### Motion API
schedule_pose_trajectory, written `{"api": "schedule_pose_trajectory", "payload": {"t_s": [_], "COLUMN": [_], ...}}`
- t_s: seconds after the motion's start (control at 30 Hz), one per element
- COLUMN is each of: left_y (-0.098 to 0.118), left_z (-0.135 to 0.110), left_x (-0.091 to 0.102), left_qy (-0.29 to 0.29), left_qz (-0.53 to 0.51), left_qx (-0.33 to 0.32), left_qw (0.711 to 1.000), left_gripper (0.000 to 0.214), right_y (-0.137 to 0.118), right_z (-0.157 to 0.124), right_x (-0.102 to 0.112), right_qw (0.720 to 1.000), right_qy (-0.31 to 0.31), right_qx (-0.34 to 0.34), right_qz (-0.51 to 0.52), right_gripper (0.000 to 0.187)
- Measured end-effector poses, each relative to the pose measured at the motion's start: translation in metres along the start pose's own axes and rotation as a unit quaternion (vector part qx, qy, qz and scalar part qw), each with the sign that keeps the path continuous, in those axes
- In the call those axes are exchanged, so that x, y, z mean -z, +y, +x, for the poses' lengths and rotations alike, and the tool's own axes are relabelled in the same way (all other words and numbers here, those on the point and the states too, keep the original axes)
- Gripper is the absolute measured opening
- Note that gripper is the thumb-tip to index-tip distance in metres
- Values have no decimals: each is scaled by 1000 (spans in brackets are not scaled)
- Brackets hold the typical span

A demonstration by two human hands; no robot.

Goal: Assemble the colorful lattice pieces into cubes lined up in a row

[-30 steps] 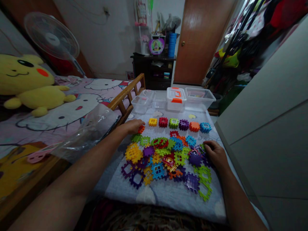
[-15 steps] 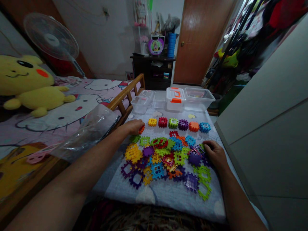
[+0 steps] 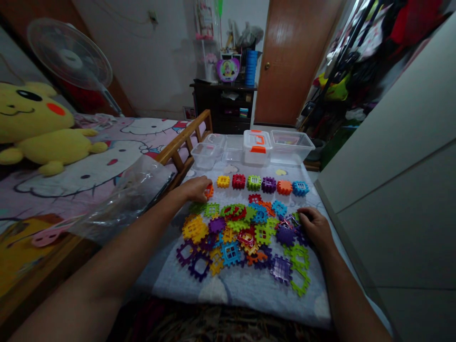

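**Hazards**

- The pile of flat tiles point(image 3: 242, 235) lies loose and overlapping in the middle of the surface. The right hand point(image 3: 315, 227) is laid on its right edge with the fingers curled down over purple and green tiles. Whether a tile is pinched cannot be told. If the hand is dragged sideways, interlocked tiles are likely to be pulled along, and those nearest the front edge could be pushed off.
- The row of cubes point(image 3: 261, 184) is set out beyond the pile: yellow, red, green, purple, orange, blue. It could be knocked out of line by a forearm swung across it.
- The orange block point(image 3: 209, 191) sits at the left end of that row, just beside the yellow cube. It is covered by the left hand point(image 3: 195, 188), whose fingers are closed around it. A loose grip could let it drop into the pile.

**Surface and room**

- A grey cupboard panel point(image 3: 399, 166) bounds the right side. A bed point(image 3: 107, 156) with a wooden rail bounds the left.
- The surface is covered by a grey quilted cloth point(image 3: 249, 285), soft enough for cubes to be tipped.
- A brown door point(image 3: 295, 61) and a dark cabinet point(image 3: 224, 104) stand at the back.
- A fan point(image 3: 69, 54), a yellow plush toy point(image 3: 39, 128) and a crumpled plastic bag point(image 3: 131, 197) are seen on the left.
- Clear containers point(image 3: 290, 146) are placed at the far edge.
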State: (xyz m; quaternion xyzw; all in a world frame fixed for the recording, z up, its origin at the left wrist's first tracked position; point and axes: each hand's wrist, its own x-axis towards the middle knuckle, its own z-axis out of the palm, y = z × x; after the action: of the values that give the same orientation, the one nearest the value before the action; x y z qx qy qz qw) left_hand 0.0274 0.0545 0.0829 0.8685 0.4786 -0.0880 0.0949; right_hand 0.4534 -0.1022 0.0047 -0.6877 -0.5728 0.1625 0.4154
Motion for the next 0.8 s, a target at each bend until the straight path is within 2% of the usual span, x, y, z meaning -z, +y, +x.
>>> {"api": "schedule_pose_trajectory", "payload": {"t_s": [0.17, 0.3, 0.37, 0.6, 0.8], "left_y": [30, 54, 61, 66, 66], "left_z": [-5, 1, 7, 24, 23], "left_x": [6, 5, 1, -17, -21], "left_qy": [52, 92, 92, 60, 64], "left_qz": [-33, -54, -49, -35, -30], "left_qx": [-45, -74, -78, -50, -51], "left_qw": [997, 992, 991, 996, 996], "left_gripper": [55, 49, 44, 32, 37], "right_y": [0, 0, 1, 2, -7], "right_z": [0, -1, -1, -1, -1], "right_x": [0, 0, 0, 0, 4], "right_qw": [1000, 1000, 1000, 1000, 1000], "right_qy": [2, 1, -3, -11, -18], "right_qx": [4, 4, -1, 1, -2], "right_qz": [0, 0, 0, 2, 4], "right_gripper": [28, 29, 30, 31, 34]}}
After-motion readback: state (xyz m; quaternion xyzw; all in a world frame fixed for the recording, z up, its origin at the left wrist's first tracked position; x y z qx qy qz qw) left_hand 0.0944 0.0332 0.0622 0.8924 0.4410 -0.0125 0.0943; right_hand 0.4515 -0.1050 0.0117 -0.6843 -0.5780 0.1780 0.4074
